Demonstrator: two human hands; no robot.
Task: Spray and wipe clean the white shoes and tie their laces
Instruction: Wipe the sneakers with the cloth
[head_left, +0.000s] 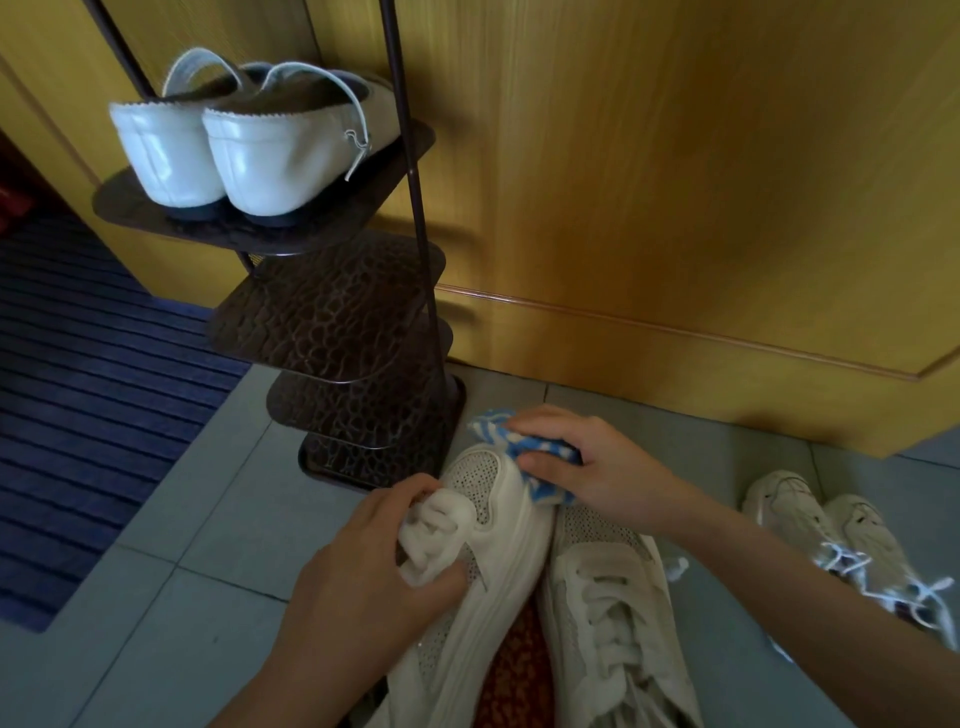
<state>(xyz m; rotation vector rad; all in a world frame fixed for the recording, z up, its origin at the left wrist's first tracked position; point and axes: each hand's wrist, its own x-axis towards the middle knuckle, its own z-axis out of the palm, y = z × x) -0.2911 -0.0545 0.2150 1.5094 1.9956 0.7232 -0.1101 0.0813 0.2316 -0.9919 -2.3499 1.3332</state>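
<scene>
Sneaker, soft and light we judge, pinched at laces by our left fingers; beyond them, right fingers clutch cloth.

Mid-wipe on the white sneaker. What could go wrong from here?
1. The left hand grips the tilted shoe at its bunched laces; pressure from the right hand might twist it loose.
2. The cloth hangs by the toe of the second shoe, so lifted dirt could smear there.
3. The shoe rack stands just beyond the toe; a long forward stroke may bump it.
</scene>
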